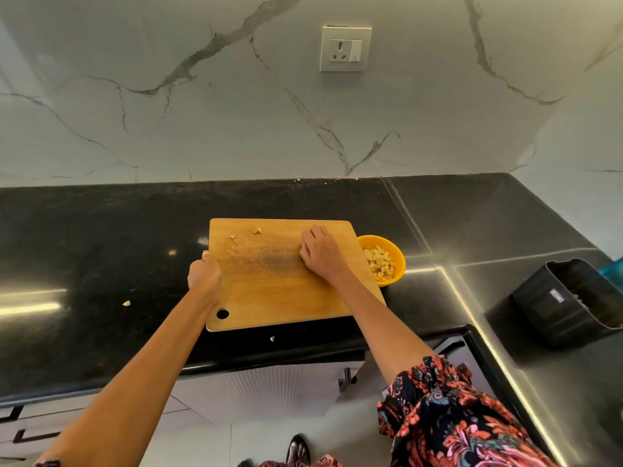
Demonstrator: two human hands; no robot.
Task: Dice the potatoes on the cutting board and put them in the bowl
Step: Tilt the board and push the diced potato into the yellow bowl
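Potato dice point(380, 264) are sitting in the yellow bowl point(399, 254); left hand point(203, 273) is gripping the cutting board point(269, 291) edge, right hand point(320, 252) is resting on it, fingers seemingly curled.

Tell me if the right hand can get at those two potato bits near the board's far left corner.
Probably yes: the right hand lies flat on the cutting board, with bare wood between it and the potato bits.

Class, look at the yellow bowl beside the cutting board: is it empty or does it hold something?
It holds something. The yellow bowl contains a heap of diced potato, filling roughly its lower part.
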